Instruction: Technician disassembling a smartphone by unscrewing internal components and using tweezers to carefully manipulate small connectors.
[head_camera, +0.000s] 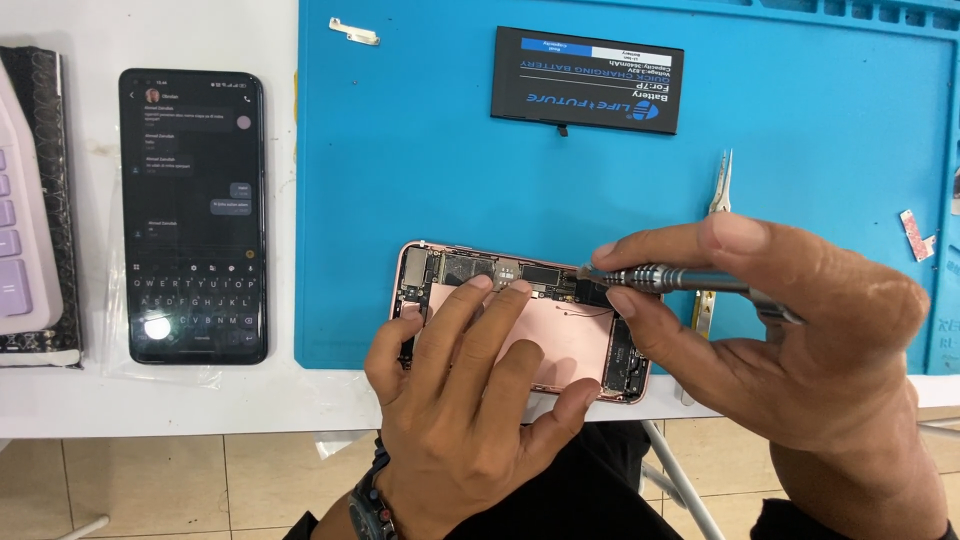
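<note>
Working: opened phone (560, 335), back shell pink, boards exposed, lying at near edge of blue mat (420, 160).
Left hand (470, 400): flat on phone, fingers spread, pinning it, grasping nothing.
Right hand (790, 330): closed around a metal screwdriver (665, 278), tip at phone's top edge.
Handling: phone light, rigid, thin; inner parts likely fragile, so best held by its rim.
Beyond phone: black battery (588, 80), tweezers (716, 215) on mat.
Left of mat: dark lit phone (193, 215) on white tabletop (200, 395).
</note>
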